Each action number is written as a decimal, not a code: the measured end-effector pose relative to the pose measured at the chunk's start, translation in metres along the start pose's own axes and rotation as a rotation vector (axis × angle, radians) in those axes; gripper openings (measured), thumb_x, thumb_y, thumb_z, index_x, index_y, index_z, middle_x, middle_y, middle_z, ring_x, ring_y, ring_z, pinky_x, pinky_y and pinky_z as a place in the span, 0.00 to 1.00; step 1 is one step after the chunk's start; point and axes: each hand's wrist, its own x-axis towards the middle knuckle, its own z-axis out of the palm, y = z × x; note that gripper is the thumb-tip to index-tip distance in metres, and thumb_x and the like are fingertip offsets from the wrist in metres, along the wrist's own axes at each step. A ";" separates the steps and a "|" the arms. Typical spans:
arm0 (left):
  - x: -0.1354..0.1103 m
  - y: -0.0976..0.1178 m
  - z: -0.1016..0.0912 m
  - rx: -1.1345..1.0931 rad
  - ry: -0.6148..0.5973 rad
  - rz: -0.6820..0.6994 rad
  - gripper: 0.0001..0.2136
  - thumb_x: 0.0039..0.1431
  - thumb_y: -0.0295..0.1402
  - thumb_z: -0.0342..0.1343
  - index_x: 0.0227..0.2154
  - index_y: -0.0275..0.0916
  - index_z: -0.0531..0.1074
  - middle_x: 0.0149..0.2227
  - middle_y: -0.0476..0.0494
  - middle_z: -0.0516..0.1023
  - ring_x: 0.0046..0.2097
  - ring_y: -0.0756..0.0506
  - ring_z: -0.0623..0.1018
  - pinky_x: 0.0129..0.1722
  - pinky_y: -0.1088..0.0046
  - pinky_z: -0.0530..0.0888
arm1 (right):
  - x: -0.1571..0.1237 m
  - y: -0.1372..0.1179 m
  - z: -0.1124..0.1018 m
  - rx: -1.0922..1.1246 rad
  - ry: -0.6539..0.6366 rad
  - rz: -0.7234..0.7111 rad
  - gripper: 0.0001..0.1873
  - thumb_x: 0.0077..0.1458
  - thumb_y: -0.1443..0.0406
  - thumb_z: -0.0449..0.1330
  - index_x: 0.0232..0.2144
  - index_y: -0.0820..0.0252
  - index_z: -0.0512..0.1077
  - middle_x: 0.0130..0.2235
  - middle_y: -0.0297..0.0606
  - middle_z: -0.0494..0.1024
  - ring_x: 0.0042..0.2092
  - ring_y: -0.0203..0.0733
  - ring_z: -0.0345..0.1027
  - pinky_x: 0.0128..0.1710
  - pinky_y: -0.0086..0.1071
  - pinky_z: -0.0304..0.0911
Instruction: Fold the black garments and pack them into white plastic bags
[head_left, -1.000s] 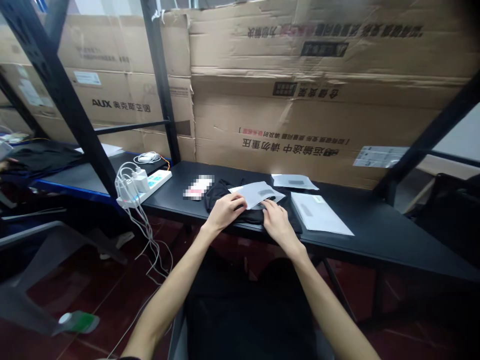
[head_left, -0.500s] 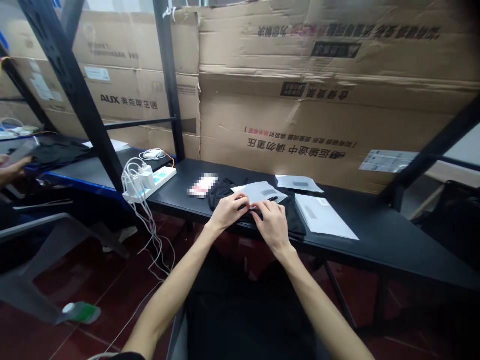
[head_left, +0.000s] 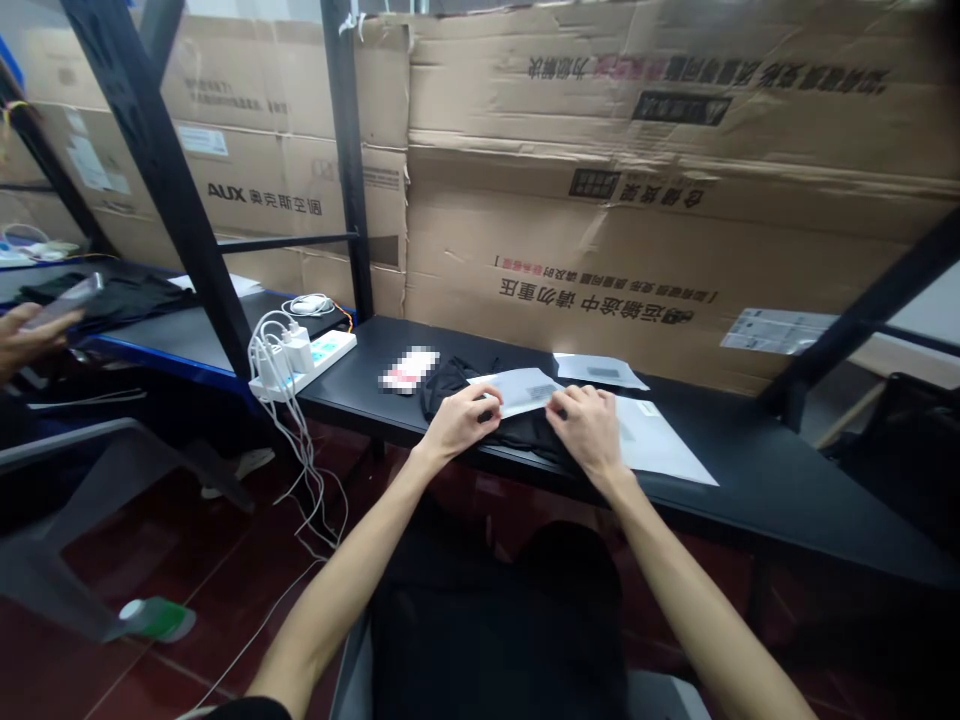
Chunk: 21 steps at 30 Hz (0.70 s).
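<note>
One black tabletop (head_left: 757,475), seen from my remote seat, bears dark fabric (head_left: 448,376). Over that, my left hand (head_left: 463,417) and right hand (head_left: 589,425) pinch opposite edges of a pale flat packet (head_left: 520,388). I judge the step as straightening it; next calls for light, even pressure.

We're in a makeshift workshop: metal rack (head_left: 351,180), black worktop (head_left: 765,470), flattened cartons (head_left: 465,230) as walls. We see a power strip (head_left: 330,350) with chargers (head_left: 298,350), red floor tiles (head_left: 247,570), and a second bench (head_left: 184,338) on our left where a co-worker's hand (head_left: 22,340) shows.
</note>
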 end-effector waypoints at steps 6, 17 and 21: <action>0.001 -0.001 -0.003 -0.118 0.016 -0.064 0.04 0.63 0.27 0.66 0.33 0.43 0.79 0.51 0.46 0.84 0.53 0.43 0.85 0.56 0.68 0.79 | 0.007 0.055 -0.011 -0.148 0.011 0.076 0.10 0.64 0.65 0.58 0.30 0.55 0.75 0.38 0.45 0.83 0.45 0.55 0.71 0.55 0.49 0.53; 0.003 0.000 -0.008 -0.190 0.054 -0.113 0.03 0.63 0.28 0.67 0.33 0.42 0.81 0.48 0.45 0.84 0.51 0.43 0.84 0.57 0.66 0.79 | 0.001 0.054 -0.004 -0.081 0.037 0.064 0.12 0.66 0.64 0.57 0.45 0.55 0.81 0.46 0.49 0.83 0.52 0.60 0.71 0.59 0.55 0.57; 0.004 0.000 -0.008 -0.217 0.064 -0.094 0.02 0.64 0.29 0.68 0.34 0.41 0.82 0.47 0.44 0.83 0.51 0.42 0.84 0.58 0.65 0.79 | 0.004 0.038 -0.001 0.041 -0.025 -0.047 0.24 0.63 0.66 0.60 0.61 0.51 0.77 0.61 0.51 0.79 0.64 0.63 0.68 0.66 0.59 0.57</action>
